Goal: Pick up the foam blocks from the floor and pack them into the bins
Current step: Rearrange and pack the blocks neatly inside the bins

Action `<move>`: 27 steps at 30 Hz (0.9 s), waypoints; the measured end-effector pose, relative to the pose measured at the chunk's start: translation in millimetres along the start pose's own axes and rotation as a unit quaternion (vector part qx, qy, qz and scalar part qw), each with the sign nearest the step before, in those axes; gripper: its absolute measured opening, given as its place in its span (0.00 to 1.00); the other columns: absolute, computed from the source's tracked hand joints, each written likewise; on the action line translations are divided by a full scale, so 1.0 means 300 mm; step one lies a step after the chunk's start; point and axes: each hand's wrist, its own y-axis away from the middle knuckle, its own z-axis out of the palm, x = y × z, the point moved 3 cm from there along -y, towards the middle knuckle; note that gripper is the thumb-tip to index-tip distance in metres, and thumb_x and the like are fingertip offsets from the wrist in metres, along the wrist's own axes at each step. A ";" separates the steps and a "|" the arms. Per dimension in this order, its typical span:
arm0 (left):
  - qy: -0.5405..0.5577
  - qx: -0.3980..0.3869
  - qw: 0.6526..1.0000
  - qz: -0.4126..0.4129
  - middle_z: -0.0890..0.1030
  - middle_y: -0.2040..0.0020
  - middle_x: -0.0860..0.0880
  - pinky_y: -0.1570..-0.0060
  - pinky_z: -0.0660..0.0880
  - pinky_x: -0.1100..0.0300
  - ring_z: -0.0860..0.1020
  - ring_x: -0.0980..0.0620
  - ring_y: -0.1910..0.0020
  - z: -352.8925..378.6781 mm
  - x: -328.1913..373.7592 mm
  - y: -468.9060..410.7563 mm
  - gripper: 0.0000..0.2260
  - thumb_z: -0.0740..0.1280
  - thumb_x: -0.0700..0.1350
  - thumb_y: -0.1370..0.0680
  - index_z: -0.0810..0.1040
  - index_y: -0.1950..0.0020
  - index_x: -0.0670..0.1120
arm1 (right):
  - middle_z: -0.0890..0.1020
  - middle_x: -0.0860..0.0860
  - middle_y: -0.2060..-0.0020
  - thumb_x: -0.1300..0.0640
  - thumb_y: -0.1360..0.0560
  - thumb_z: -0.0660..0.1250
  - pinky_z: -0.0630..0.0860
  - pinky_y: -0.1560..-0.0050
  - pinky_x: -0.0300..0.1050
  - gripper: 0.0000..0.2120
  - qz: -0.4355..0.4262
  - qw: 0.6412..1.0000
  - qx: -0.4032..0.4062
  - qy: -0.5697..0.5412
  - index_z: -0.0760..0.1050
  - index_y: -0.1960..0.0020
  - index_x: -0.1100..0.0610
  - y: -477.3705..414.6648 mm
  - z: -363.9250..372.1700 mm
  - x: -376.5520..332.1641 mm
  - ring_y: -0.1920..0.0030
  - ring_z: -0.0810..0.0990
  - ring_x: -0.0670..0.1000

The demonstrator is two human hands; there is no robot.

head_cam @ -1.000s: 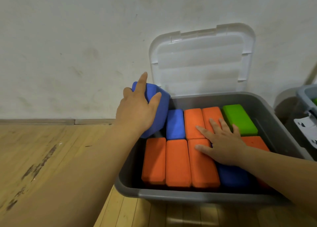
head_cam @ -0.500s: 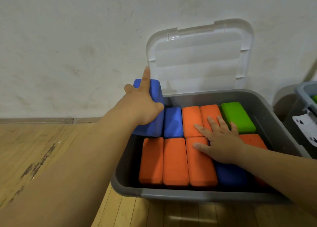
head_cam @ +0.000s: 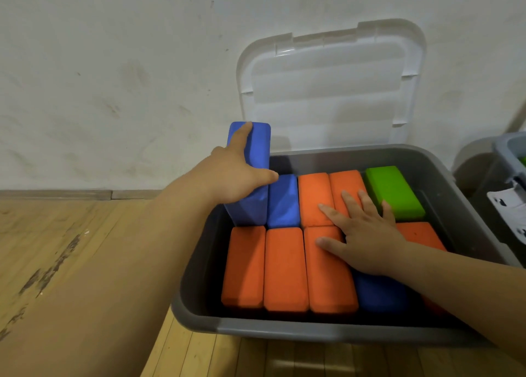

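Observation:
A grey bin [head_cam: 284,332] stands on the floor against the wall, packed with several foam blocks. My left hand [head_cam: 236,177] holds a blue block [head_cam: 254,151] that stands steeply tilted in the bin's far left corner, index finger stretched along its face and thumb round its right edge. My right hand [head_cam: 361,234] lies flat with spread fingers on orange blocks [head_cam: 316,197] in the middle. A green block [head_cam: 394,191] lies at the far right, another blue block [head_cam: 284,203] beside the tilted one, and a third blue block [head_cam: 378,294] under my right wrist.
The bin's clear lid [head_cam: 330,91] stands open against the white wall. A second grey bin [head_cam: 509,177] sits at the right edge, with something green inside. Wooden floor [head_cam: 57,248] stretches to the left and in front.
My left hand has turned the blue block from leaning over the bin's corner to standing more upright, its lower end down inside the bin. My right hand has stayed flat on the orange blocks.

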 end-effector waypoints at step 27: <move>-0.156 0.021 0.985 -0.064 0.60 0.25 0.41 0.34 0.68 0.40 0.66 0.36 0.30 0.402 -0.202 -0.113 0.34 0.48 0.73 0.21 0.50 0.18 0.61 | 0.38 0.51 0.18 0.20 0.29 0.47 0.36 0.24 0.69 0.41 -0.004 0.999 -0.054 -0.007 0.38 0.22 0.31 -0.007 -0.021 0.009 0.20 0.33 0.59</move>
